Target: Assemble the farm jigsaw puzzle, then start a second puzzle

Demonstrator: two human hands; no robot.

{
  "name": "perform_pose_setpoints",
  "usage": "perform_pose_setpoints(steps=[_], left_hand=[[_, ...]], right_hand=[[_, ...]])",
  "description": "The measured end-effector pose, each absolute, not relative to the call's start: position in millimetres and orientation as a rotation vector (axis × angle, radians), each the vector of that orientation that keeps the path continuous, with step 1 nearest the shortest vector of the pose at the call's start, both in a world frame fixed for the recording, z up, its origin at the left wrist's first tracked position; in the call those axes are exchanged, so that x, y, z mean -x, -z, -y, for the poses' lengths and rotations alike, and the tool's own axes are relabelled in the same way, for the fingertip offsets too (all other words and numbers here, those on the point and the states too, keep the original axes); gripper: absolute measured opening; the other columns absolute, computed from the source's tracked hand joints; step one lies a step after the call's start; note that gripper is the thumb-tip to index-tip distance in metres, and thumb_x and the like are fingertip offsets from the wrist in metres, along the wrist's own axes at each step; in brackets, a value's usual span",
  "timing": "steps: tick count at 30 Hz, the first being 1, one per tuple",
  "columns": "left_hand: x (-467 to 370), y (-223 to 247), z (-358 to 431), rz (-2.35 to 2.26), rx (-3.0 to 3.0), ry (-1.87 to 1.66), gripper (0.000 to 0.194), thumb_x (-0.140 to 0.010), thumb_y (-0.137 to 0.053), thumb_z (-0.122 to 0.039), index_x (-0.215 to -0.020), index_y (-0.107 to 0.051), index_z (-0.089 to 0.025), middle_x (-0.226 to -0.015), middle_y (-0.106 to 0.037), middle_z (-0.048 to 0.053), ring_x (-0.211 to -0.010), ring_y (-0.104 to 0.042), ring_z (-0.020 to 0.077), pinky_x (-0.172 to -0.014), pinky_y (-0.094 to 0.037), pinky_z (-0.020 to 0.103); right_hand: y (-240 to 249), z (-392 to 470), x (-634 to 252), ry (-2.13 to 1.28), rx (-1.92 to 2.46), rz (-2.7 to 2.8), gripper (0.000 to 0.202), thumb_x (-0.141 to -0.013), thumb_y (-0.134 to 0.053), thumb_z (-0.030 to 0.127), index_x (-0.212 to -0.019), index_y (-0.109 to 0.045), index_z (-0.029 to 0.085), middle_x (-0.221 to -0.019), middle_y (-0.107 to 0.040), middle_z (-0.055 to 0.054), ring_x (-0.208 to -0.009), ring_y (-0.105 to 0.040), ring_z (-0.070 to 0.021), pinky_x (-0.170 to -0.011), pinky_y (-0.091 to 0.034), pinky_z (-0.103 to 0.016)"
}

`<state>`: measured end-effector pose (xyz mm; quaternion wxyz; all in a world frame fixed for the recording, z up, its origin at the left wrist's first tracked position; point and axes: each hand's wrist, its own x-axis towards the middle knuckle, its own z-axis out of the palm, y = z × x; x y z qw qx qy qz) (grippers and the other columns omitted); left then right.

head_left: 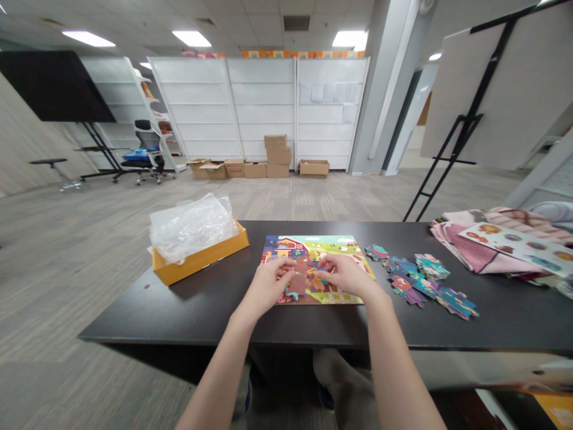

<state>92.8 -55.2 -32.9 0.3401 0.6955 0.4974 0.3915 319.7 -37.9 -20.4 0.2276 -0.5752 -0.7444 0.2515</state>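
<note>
A colourful farm-scene jigsaw puzzle (353,248) lies flat on the black table, with a red barn at its upper left. My left hand (270,285) is over the puzzle's left part, its thumb and fingers apart, with nothing visible between them. My right hand (347,276) is over the middle right, its thumb and forefinger curled round what looks like a small bluish puzzle piece, largely hidden by the fingers. A small teal shape shows on the brown area below my left hand. To the right lie several loose jigsaw pieces (405,288), some of them stacked.
A yellow box (201,261) heaped with clear plastic wrapping (192,227) stands on the table (201,316) at the left. Pink cloth (470,248) and a printed sheet (514,246) lie at the far right. Cardboard boxes (277,156) stand by the shelves beyond.
</note>
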Motion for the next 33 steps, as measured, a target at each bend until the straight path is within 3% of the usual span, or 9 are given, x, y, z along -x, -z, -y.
perform_pose_setpoints(steps=[6,16,20,33], left_hand=[[-94,35,57,-1.294,-1.935,-0.89,0.018,-0.084,-0.065,-0.021,-0.1,-0.073,-0.02,-0.106,-0.077,0.006,-0.095,-0.073,0.0219,-0.083,-0.059,0.032],[-80,28,65,-1.4,-2.179,-0.722,0.033,-0.079,-0.076,-0.03,-0.111,-0.074,-0.022,-0.118,-0.075,0.005,-0.112,-0.068,0.0253,-0.099,-0.051,0.036],[-79,28,65,-1.471,-2.243,-0.612,0.045,-0.071,-0.083,-0.037,-0.112,-0.073,-0.023,-0.116,-0.075,0.005,-0.109,-0.068,0.0289,-0.096,-0.051,0.04],[-83,34,61,-1.32,-2.32,-0.713,0.038,-0.072,-0.084,-0.027,-0.107,-0.07,-0.021,-0.11,-0.073,0.005,-0.104,-0.067,0.025,-0.092,-0.051,0.036]], right_hand=[[21,38,-325,-0.691,1.573,2.067,0.012,-0.083,-0.07,0.031,-0.089,-0.072,0.021,-0.079,-0.075,-0.003,-0.074,-0.069,-0.0192,-0.067,-0.046,-0.029],[21,38,-329,-0.761,1.576,2.159,0.02,-0.078,-0.075,0.029,-0.095,-0.07,0.018,-0.082,-0.073,-0.003,-0.076,-0.067,-0.0187,-0.067,-0.044,-0.028],[25,36,-330,-0.859,1.554,2.141,0.025,-0.074,-0.079,0.027,-0.095,-0.068,0.018,-0.079,-0.071,-0.001,-0.072,-0.066,-0.017,-0.063,-0.043,-0.026],[25,35,-327,-0.771,1.593,2.191,0.024,-0.077,-0.076,0.033,-0.095,-0.07,0.018,-0.076,-0.071,-0.001,-0.067,-0.062,-0.0158,-0.057,-0.037,-0.026]])
